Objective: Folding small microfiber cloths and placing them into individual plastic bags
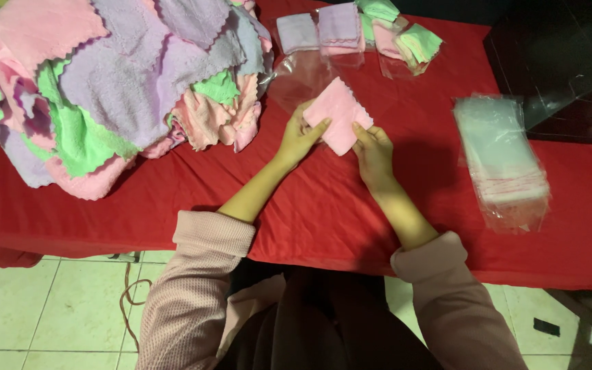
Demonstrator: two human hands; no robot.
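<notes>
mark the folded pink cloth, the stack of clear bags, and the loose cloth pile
folded pink cloth (338,115), head view, middle of its face.
stack of clear bags (501,154), head view, top bag's centre.
loose cloth pile (114,82), head view, lilac cloth near the top.

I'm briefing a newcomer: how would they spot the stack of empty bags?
On the red tablecloth, look right of the right hand. The stack of clear plastic bags lies there alone, flat and see-through, unlike the fluffy pastel cloths elsewhere.
</notes>
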